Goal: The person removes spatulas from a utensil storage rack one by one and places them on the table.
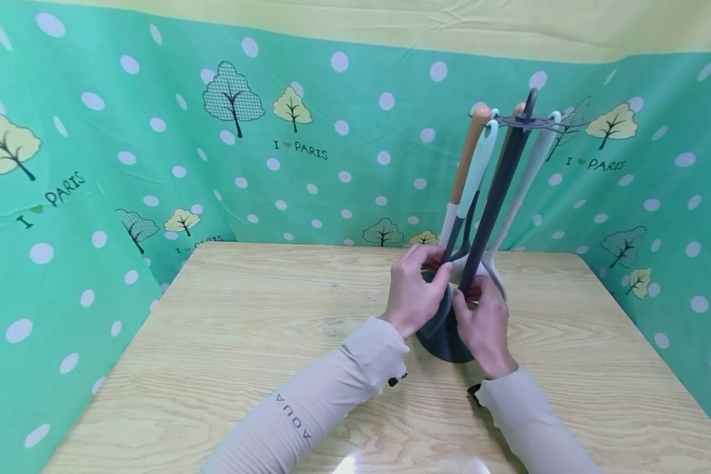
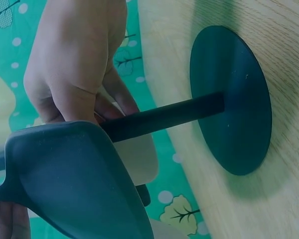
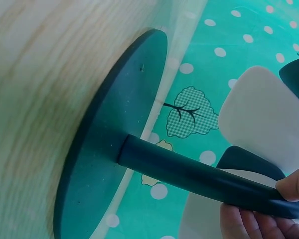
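Note:
A black utensil stand (image 1: 498, 191) stands tilted on the table, with a round base (image 2: 231, 99) and a hooked ring on top. My right hand (image 1: 484, 319) grips its pole (image 3: 189, 174) low down, thumb on one side and fingers on the other. On the left side, my left hand (image 1: 413, 286) pinches the neck of a turner with a mint handle (image 1: 478, 164) and a solid dark head (image 2: 74, 174). The handle's top is at the ring. Behind the pole hang other utensils, among them one with a brown wooden-look handle (image 1: 468, 155) and a pale spoon-like one (image 1: 524, 184).
The light wood table (image 1: 243, 342) stretches out to the left and in front of the stand. A green polka-dot cloth (image 1: 332, 151) with printed trees hangs behind the table and along both sides. White utensil heads (image 3: 261, 112) hang close around the pole.

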A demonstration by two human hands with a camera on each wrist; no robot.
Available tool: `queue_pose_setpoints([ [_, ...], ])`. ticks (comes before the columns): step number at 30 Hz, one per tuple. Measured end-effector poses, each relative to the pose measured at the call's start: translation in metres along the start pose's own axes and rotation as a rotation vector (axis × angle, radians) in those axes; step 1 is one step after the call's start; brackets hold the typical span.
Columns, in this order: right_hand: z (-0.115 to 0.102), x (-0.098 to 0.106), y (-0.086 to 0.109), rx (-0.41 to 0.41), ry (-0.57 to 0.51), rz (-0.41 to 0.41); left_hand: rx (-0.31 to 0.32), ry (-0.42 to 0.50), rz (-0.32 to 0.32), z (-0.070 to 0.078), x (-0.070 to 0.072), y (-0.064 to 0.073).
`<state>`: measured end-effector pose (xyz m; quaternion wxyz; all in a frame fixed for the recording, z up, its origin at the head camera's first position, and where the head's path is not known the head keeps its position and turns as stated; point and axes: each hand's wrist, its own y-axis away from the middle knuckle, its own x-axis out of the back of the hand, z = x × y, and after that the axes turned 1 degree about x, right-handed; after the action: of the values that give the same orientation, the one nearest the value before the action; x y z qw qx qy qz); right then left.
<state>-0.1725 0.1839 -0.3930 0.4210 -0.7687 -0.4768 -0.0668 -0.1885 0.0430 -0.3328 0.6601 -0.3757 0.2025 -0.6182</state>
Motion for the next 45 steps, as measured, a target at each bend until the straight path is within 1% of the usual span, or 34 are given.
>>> queue_pose_setpoints([
  [6, 0.002, 0.000, 0.000, 0.009, -0.006, 0.018, -0.009, 0.004, 0.004, -0.001, 0.001, -0.001],
  [14, 0.002, -0.001, 0.000, 0.000, -0.003, 0.020, -0.034, 0.024, 0.021, 0.000, 0.007, -0.006],
  [18, 0.002, -0.001, 0.000, 0.002, 0.007, 0.026, -0.044, 0.019, 0.029, 0.001, 0.009, -0.007],
  [28, 0.003, -0.002, -0.001, 0.013, 0.016, 0.027, -0.052, 0.035, 0.035, 0.001, 0.017, -0.008],
  [36, 0.003, -0.002, -0.001, 0.013, 0.005, 0.037, -0.060, 0.039, 0.042, -0.004, 0.028, -0.005],
  [45, 0.003, -0.002, 0.000, -0.003, -0.007, 0.019, -0.047, 0.031, 0.038, -0.010, 0.046, 0.005],
])
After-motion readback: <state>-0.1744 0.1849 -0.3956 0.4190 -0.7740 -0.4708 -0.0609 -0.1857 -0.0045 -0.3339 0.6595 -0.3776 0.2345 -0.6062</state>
